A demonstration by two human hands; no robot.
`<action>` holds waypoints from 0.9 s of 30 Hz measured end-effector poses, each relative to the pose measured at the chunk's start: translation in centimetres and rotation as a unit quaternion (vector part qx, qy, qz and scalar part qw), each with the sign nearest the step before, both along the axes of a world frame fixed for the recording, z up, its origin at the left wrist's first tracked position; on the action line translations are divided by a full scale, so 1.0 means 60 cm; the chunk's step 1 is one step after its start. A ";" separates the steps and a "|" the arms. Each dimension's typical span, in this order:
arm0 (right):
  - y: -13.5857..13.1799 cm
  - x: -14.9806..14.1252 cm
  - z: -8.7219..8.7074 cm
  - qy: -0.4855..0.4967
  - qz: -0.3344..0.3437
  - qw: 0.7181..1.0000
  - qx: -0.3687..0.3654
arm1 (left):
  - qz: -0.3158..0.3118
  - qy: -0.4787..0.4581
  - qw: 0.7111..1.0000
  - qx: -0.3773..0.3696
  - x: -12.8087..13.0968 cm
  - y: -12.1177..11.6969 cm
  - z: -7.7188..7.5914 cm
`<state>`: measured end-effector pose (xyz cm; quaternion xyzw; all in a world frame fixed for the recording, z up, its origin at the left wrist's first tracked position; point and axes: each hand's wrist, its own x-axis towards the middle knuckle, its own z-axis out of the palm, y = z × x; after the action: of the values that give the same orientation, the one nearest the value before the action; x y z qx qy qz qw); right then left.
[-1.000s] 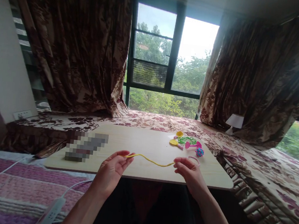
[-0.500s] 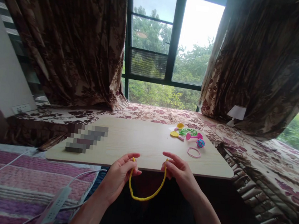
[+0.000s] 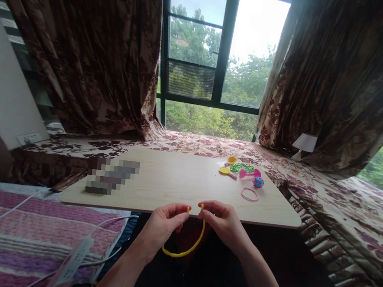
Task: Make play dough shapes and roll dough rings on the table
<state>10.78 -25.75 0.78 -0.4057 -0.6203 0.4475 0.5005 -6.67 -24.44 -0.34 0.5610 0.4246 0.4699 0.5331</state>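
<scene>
A thin, bendy yellow strand [image 3: 181, 255] hangs in a U-shaped loop between my hands, below the table's front edge. Its material I cannot make out for sure. My left hand [image 3: 164, 225] pinches one end between thumb and forefinger. The other end is pinched by my right hand [image 3: 222, 223], its tip sticking up above the fingers. The two ends stand close together with a small gap between them. My left fingers hide part of the loop's left side.
On the pale wooden table [image 3: 173, 178] lie a pink ring [image 3: 249, 195], a blue ball with pink spots [image 3: 258, 182], a pink dumbbell-shaped piece [image 3: 250, 173], green loops [image 3: 242, 167] and two yellow-headed pieces [image 3: 225, 170]. A blurred dark object [image 3: 113, 178] is at left; a power strip [image 3: 70, 263] lies beside the bed.
The strand went from stretched nearly straight over the table to a hanging loop. My hands moved toward me, then closer together, bringing its ends near each other. The view tilted down.
</scene>
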 end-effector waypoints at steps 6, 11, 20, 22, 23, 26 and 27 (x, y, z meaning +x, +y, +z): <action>-0.001 -0.007 -0.001 -0.045 -0.027 0.997 0.048 | -0.010 -0.005 1.000 -0.013 -0.003 -0.003 -0.001; 0.020 0.001 -0.002 -0.048 -0.043 0.997 0.045 | 0.013 -0.027 1.000 0.002 -0.007 0.024 0.009; 0.138 0.100 -0.044 -0.133 -0.174 0.971 0.095 | 0.165 0.097 0.974 0.123 -0.069 0.158 -0.005; 0.140 0.116 -0.061 -0.218 -0.196 0.950 0.107 | 0.165 0.132 0.970 0.119 -0.080 0.161 -0.022; 0.137 0.121 -0.067 -0.254 -0.201 0.939 0.111 | 0.163 0.151 0.968 0.118 -0.086 0.159 -0.029; 0.119 0.124 -0.064 -0.320 -0.204 0.918 0.117 | 0.152 0.189 0.962 0.121 -0.105 0.150 -0.037; 0.112 0.120 -0.058 -0.339 -0.206 0.910 0.125 | 0.152 0.214 0.955 0.135 -0.110 0.147 -0.036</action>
<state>17.99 -19.05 -2.69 -0.5856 -0.7061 0.0891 0.3880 -13.29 -15.64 -2.50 0.6442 0.5416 0.4670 0.2712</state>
